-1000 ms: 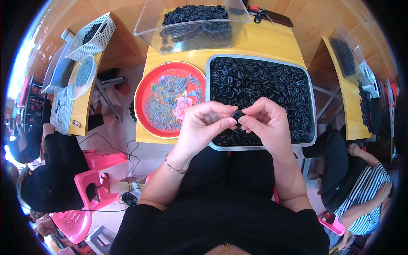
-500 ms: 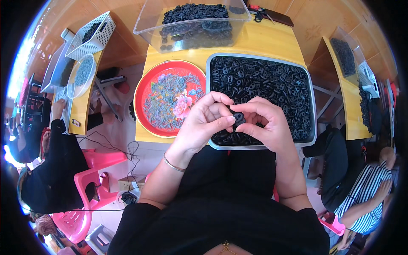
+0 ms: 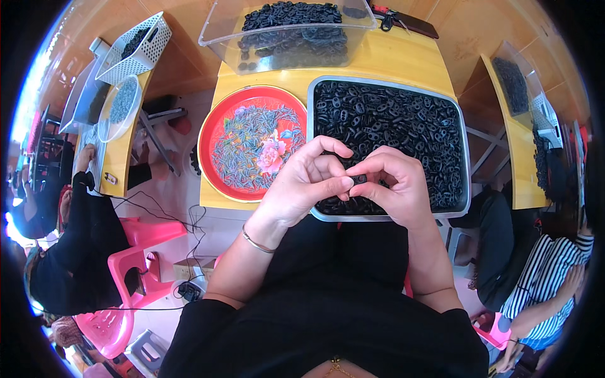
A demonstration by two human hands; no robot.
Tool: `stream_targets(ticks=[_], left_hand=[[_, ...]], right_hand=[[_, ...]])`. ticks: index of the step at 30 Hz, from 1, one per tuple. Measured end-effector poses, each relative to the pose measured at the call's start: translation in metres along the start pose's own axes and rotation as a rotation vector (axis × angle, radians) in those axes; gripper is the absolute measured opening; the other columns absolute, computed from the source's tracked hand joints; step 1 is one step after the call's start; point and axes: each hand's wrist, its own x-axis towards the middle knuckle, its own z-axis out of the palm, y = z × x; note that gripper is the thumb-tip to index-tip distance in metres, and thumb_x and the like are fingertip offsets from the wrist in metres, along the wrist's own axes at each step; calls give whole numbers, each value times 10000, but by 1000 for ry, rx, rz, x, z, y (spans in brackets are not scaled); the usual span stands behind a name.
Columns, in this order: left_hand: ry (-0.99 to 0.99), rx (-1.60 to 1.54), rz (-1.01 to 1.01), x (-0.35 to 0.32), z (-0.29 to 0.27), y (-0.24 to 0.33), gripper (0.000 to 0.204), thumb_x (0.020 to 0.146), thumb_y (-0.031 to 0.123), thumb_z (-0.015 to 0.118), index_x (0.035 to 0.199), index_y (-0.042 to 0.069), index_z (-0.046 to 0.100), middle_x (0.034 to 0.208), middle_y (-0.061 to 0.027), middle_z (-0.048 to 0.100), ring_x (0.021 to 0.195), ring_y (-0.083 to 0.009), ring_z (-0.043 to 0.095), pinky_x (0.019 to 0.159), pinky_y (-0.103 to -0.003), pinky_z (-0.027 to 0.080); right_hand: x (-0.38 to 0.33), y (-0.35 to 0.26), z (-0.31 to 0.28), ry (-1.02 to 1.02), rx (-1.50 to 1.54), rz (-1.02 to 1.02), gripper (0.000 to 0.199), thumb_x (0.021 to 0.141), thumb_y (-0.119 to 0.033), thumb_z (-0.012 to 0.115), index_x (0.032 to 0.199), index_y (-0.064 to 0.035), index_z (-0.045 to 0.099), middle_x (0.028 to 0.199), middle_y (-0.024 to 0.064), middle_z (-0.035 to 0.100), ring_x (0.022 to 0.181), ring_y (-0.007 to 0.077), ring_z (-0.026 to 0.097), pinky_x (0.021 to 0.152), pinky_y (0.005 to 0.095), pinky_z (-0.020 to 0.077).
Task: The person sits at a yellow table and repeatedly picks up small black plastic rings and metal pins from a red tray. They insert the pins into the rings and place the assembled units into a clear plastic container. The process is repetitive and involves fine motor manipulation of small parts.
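Note:
Over the near edge of a metal tray (image 3: 467,157), my two hands meet at a small black plastic two-hole piece (image 3: 360,179). My right hand (image 3: 397,183) pinches it between thumb and forefinger. The thumb of my left hand (image 3: 309,179) presses against its left end, with the fingers curled behind and the forefinger raised. Whether the left fingers also hold something smaller is hidden. Many similar black pieces (image 3: 403,126) fill the metal tray. To the left, a round red tray (image 3: 214,120) with a flower print holds many thin, small greyish pieces (image 3: 252,148).
A clear plastic bin (image 3: 287,53) of black pieces stands at the back of the yellow table (image 3: 403,63), near a dark flat case (image 3: 413,26). Side tables hold a white basket (image 3: 148,57) and a bowl (image 3: 120,129). A pink chair (image 3: 148,236) and cables lie left; people sit on both sides.
The black piece has turned between my fingertips and shifted slightly right, and less of it shows. My hands stay in nearly the same place.

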Motion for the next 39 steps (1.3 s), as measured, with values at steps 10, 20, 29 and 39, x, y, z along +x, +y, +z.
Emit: stream_targets(ticks=[10, 20, 29, 39], left_hand=[[11, -80, -7, 0, 0, -1, 315, 804, -6, 598, 1074, 20, 438, 756, -45, 584, 690, -105, 579, 645, -215, 479], [36, 6, 19, 1, -1, 2, 292, 803, -11, 593, 1057, 13, 452, 760, -43, 587, 692, -99, 578, 643, -212, 474], [30, 59, 8, 3, -5, 0, 265, 803, -11, 593, 1033, 17, 465, 765, -43, 595, 686, -94, 583, 633, -204, 476], [65, 30, 28, 10, -4, -5, 222, 810, 6, 595, 1001, 25, 483, 755, -42, 603, 688, -92, 588, 633, -202, 478]], right_hand=[[2, 6, -4, -81, 64, -37, 352, 630, -25, 749, 964, -22, 637, 824, 26, 545, 621, 51, 492, 528, 177, 381], [5, 7, -7, -93, 13, -57, 344, 632, -22, 743, 960, -28, 640, 817, 44, 566, 619, 67, 526, 539, 183, 407], [4, 13, -6, -64, 7, -85, 318, 621, -2, 744, 923, -37, 650, 790, 42, 573, 607, 74, 529, 541, 192, 414], [8, 1, -5, 18, -173, -136, 260, 680, -58, 712, 920, -45, 614, 763, 54, 559, 608, 134, 550, 550, 250, 454]])
